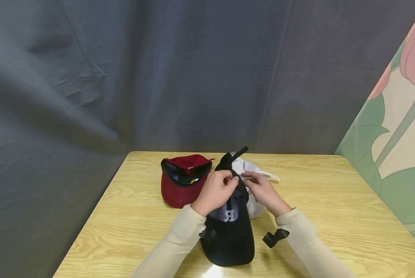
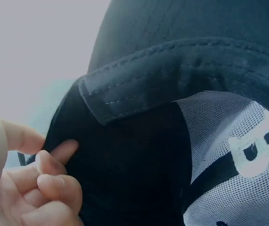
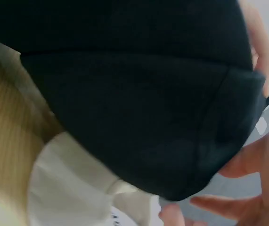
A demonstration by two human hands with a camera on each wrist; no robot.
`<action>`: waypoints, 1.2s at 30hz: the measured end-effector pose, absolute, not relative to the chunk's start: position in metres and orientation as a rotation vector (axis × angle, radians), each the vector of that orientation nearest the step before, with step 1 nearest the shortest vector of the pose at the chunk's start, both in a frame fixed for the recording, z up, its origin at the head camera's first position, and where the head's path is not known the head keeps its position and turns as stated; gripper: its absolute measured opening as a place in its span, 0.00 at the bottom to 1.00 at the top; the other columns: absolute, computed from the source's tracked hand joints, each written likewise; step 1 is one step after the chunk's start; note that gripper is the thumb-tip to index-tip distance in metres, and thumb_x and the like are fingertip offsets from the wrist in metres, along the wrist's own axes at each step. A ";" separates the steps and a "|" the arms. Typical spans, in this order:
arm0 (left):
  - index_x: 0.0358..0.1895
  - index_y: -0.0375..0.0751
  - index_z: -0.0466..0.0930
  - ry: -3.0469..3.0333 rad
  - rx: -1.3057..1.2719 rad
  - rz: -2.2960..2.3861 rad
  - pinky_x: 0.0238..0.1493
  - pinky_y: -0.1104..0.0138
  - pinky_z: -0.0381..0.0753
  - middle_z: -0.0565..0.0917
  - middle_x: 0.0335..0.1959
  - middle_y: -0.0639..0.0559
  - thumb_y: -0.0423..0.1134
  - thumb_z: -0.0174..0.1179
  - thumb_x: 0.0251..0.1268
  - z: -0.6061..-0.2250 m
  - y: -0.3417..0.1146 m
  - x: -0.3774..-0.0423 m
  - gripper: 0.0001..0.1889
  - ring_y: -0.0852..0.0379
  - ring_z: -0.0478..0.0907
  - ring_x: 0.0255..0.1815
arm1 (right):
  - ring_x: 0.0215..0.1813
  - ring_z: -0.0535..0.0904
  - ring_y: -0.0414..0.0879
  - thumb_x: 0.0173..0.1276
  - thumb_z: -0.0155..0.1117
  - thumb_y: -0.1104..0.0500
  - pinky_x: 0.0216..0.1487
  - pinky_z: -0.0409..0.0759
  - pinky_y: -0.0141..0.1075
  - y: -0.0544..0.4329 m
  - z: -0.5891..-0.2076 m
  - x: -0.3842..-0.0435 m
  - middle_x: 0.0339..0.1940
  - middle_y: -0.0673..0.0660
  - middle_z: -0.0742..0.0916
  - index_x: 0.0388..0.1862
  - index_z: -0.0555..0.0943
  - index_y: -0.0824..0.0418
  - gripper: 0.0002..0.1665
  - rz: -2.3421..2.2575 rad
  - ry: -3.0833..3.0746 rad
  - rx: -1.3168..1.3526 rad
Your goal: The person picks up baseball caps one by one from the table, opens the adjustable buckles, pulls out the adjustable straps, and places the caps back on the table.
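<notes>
One black fabric baseball cap [image 1: 230, 236] is sitting between the two hands, its curved brim pointing back toward the person. I am looking into its pale mesh lining [image 2: 209, 127], where a white letter [image 1: 229, 216] is showing on the near side of the hands; a thin black strap [image 1: 240, 153] is sticking up beyond them. The left hand [image 1: 218, 191] is pinching the cap's rear edge. The right hand [image 1: 263, 193] is hovering at the edge opposite, fingers loosely bent and apart; I cannot tell whether they are touching it. Left of the left hand, a dark-red fabric cap [image 1: 181, 195] is showing its hollow. Below the right hand, partly behind the black one, a white fabric cap [image 1: 255, 208] is lying. Cream long sleeves [image 1: 174, 239] are covering both forearms. Under everything, a yellow wood-grain table [image 1: 332, 216] is spreading; beyond the hands, a dark grey cloth curtain [image 1: 200, 77] is hanging.
</notes>
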State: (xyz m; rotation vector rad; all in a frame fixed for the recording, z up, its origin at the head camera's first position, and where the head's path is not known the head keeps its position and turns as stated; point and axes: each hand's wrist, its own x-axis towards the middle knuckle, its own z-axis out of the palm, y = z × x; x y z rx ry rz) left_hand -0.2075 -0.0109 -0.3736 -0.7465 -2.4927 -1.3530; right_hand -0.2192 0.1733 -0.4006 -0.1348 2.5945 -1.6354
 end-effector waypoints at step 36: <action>0.22 0.43 0.63 -2.245 -0.892 -1.600 0.26 0.69 0.60 0.61 0.17 0.54 0.39 0.51 0.78 -0.344 -0.039 -0.193 0.20 0.59 0.59 0.18 | 0.17 0.66 0.40 0.74 0.52 0.61 0.20 0.67 0.31 0.180 -0.386 -0.220 0.19 0.48 0.73 0.27 0.72 0.59 0.13 -2.132 2.159 -0.213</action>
